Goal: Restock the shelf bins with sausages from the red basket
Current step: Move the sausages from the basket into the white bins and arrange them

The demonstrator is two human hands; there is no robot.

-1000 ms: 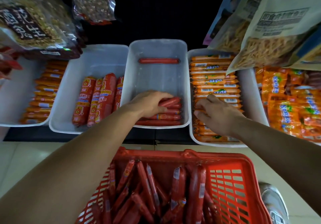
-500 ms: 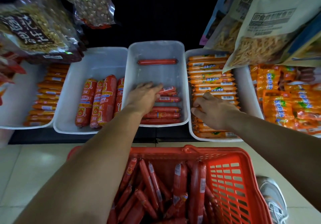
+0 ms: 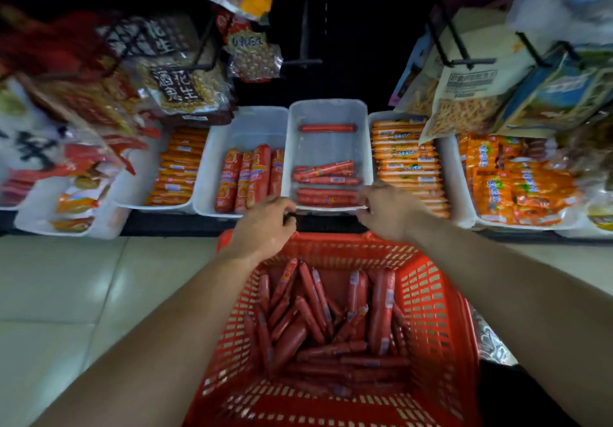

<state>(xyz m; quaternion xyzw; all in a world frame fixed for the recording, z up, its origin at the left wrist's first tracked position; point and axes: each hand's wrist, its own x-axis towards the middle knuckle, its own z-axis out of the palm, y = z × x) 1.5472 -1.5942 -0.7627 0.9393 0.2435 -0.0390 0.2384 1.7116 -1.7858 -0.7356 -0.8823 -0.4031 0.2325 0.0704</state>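
Both my left hand (image 3: 265, 224) and right hand (image 3: 386, 209) have pulled back empty, fingers loosely curled, from the middle bin (image 3: 326, 113), now holding several more sausages (image 3: 326, 184), so I judge another handful from the red basket (image 3: 438, 310) comes next.

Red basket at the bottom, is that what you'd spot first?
Yes: the red basket on the floor, heaped with red sausages, grabs the eye. Both hands hover just above its far rim. Behind them, the middle bin looks half bare beside a bin of orange sausages.
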